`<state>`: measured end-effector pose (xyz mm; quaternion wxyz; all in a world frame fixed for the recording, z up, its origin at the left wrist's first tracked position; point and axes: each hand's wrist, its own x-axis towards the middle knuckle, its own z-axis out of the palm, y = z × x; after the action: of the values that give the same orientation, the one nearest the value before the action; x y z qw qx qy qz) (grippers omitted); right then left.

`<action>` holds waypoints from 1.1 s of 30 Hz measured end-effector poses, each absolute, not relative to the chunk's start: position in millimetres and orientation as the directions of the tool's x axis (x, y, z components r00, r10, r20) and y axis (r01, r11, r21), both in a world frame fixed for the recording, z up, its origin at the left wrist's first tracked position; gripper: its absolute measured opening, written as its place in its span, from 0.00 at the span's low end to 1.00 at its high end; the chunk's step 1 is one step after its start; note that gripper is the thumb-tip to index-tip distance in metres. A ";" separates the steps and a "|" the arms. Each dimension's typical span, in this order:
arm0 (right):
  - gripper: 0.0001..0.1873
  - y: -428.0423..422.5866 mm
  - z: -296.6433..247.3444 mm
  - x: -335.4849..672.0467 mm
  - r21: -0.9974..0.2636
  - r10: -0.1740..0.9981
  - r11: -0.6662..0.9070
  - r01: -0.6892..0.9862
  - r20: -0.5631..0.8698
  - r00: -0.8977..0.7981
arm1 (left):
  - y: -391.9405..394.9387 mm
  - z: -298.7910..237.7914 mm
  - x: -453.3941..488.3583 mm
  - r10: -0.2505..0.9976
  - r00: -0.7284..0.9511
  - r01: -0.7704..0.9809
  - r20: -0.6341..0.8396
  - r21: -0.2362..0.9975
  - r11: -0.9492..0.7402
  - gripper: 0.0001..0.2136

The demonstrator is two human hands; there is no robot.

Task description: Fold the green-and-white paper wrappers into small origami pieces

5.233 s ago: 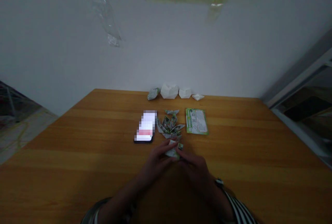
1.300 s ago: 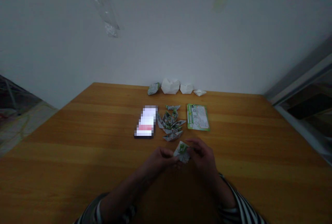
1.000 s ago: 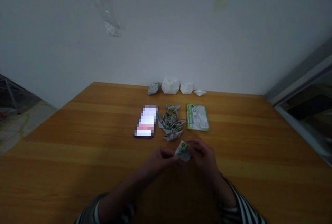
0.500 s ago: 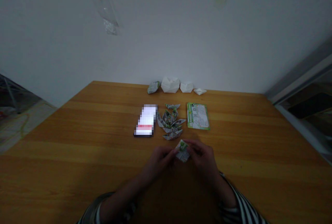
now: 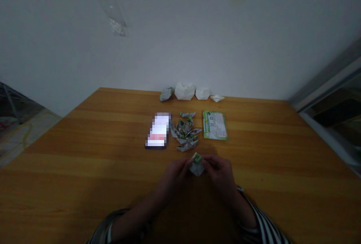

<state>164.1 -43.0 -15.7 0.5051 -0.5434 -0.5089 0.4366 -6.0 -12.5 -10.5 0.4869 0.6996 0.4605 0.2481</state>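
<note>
My left hand (image 5: 175, 174) and my right hand (image 5: 220, 172) meet over the wooden table (image 5: 84, 161), both pinching a small folded piece of printed green-and-white paper (image 5: 196, 165) between their fingertips. Just beyond it lies a pile of several folded paper pieces (image 5: 185, 133) of the same print. A phone (image 5: 158, 135) with a lit screen lies to the left of the pile. A green-edged printed sheet (image 5: 215, 125) lies flat to the pile's right.
Along the table's far edge by the white wall stand a printed folded shape (image 5: 166, 94), two white folded paper shapes (image 5: 184, 91) (image 5: 202, 93) and a small flat white one (image 5: 217, 98). A metal frame (image 5: 324, 82) runs along the right.
The folded paper has turned and closed up between my fingers, and both hands have drawn nearer together around it. The things on the table have not moved.
</note>
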 end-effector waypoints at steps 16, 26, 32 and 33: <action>0.07 -43.1 -19.7 168.5 -0.974 0.984 0.077 0.213 0.109 0.140 | -8.5 -15.4 -3.4 0.830 0.440 0.183 -0.342 0.939 0.290 0.26; 0.06 -42.1 -12.4 166.1 -0.983 0.983 0.057 0.175 0.086 0.161 | -15.9 -15.9 -1.7 0.882 0.391 0.271 -0.262 0.949 0.161 0.22; 0.06 -40.6 -19.8 169.0 -0.996 0.987 0.009 0.091 0.023 0.158 | -16.4 -6.9 -5.4 0.900 0.423 0.436 -0.102 0.894 -0.103 0.20; 0.07 -40.6 -20.4 169.1 -0.996 0.987 0.006 0.085 0.019 0.161 | -16.3 -5.7 -5.7 0.896 0.436 0.445 -0.083 0.885 -0.135 0.19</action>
<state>169.1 -40.6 -20.4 0.5206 -0.5562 -0.4815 0.4333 -5.7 -16.3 -5.7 0.4593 0.7120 0.4709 0.2457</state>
